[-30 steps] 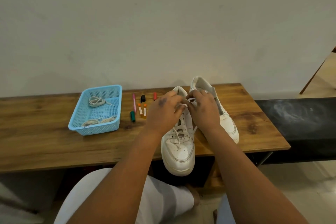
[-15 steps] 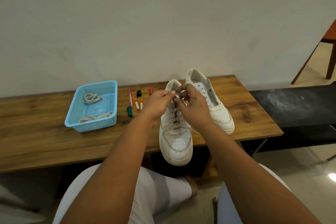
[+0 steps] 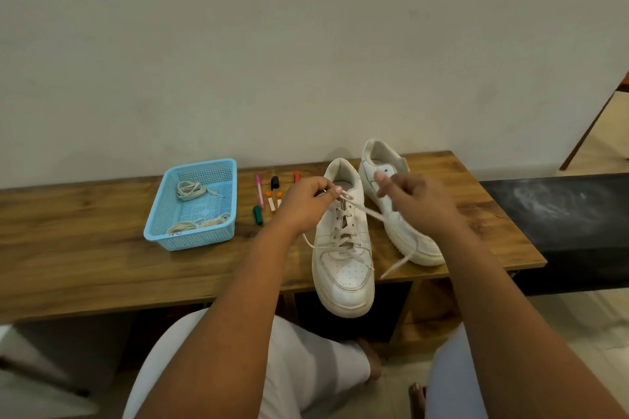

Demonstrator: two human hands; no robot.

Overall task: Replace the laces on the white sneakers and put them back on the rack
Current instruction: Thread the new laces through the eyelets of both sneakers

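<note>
While the left hand [image 3: 308, 206] pinches the lace [image 3: 369, 213] at the top eyelets, the right hand [image 3: 413, 199] sits at 3 o'clock of it, fingers curled on the other strand, w/ its tail trailing toward 5 o'clock. Laced sneaker [image 3: 343, 248] lies heel at 12, toe at 6, overhanging the bench [image 3: 85, 248] edge. Second sneaker [image 3: 391, 201] is just beside, partly under the right hand. Basket [image 3: 190, 235] w/ spare laces and markers [image 3: 269, 197] sit at 9 o'clock, not in the way. Next is prob. pulling the ends apart, away from the shoe's long axis.
</note>
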